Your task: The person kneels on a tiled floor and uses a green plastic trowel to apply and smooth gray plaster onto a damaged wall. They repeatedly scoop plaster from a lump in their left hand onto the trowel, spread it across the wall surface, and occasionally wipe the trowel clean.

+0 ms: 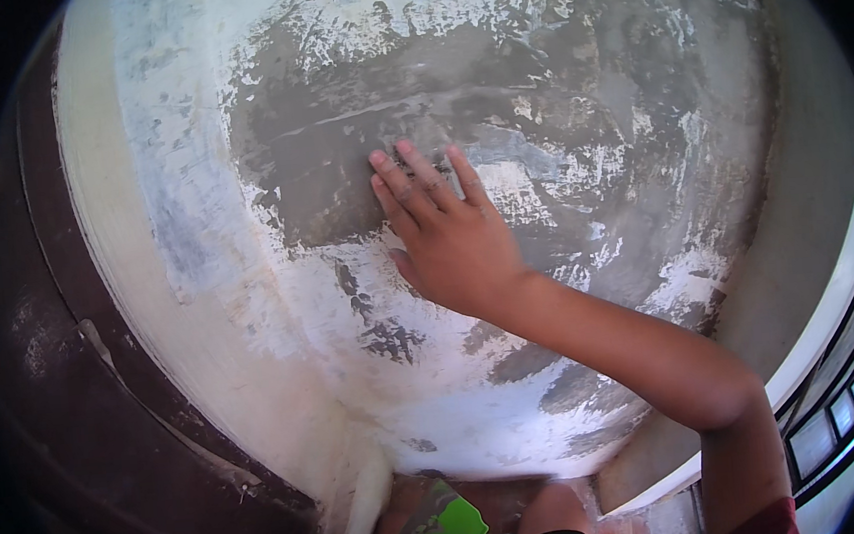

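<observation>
Below right hand, green scraper.

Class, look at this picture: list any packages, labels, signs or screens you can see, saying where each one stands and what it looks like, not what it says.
None in view: no package, label, sign or screen.
Wall: patchy white and grey plaster, fills most of the picture.
Right hand: flat on the grey patch, fingers spread.
Green scraper: flat plastic blade at the bottom edge, near the knees.

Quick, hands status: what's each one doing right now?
Right hand: open, fingers flat on the grey patch of the wall.
Left hand: not in view.
</observation>
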Demonstrator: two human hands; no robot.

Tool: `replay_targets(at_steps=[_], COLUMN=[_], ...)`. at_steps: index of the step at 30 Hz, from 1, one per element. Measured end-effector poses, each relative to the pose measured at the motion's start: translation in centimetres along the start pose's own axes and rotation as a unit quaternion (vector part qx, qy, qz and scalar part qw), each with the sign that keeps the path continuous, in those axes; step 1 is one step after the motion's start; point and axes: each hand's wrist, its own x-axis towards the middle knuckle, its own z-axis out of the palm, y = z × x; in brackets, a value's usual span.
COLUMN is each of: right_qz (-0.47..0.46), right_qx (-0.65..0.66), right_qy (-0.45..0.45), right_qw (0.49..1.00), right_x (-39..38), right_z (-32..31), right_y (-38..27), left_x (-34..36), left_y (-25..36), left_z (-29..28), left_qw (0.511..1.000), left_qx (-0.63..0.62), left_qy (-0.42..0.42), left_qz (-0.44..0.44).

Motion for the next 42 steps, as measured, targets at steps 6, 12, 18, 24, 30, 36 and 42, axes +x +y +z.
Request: replay_targets(at_steps=[6,12,18,24,30,36,42], right_qz=[0.022,0.036,0.031,0.057,0.038,0.007,-0.045], right_qx=[0.014,0.020,0.020,0.003,0.010,-0.029,-0.047], right_qy=[-0.053,-0.022,-0.030,-0.036,-0.028,0.078,0.037], right_qw=[0.998,0.999,0.999,0.998,0.999,0.997,0.997], right_x=[-1.9,-1.6,-1.1,-1.8,-1.5,3.4,3.6], right_z=[-0.9,-1.1,-1.1,-1.6,-2.6,-1.6,-1.2], right_y=[1.3,2.2,1.9,2.9,3.0,5.4,6.1], left_x=[0.4,0.4,0.4,0.3,0.3,0.0,0.2], left_y=[-0.5,-0.8,-0.4,-0.2,0.3,-0.2,-0.8], left_z=[-0.8,-0.5,0.0,0.3,0.7,0.8,0.1], left_qw=[1.000,0.999,1.000,0.999,0.999,0.999,0.999], left_qx=[0.023,-0.031,-0.015,-0.023,-0.023,-0.027,-0.020], left_qy=[0.005,-0.013,0.010,0.000,-0.003,0.003,-0.003], left_qz=[-0.010,-0.006,-0.023,-0.024,-0.023,-0.022,-0.031])
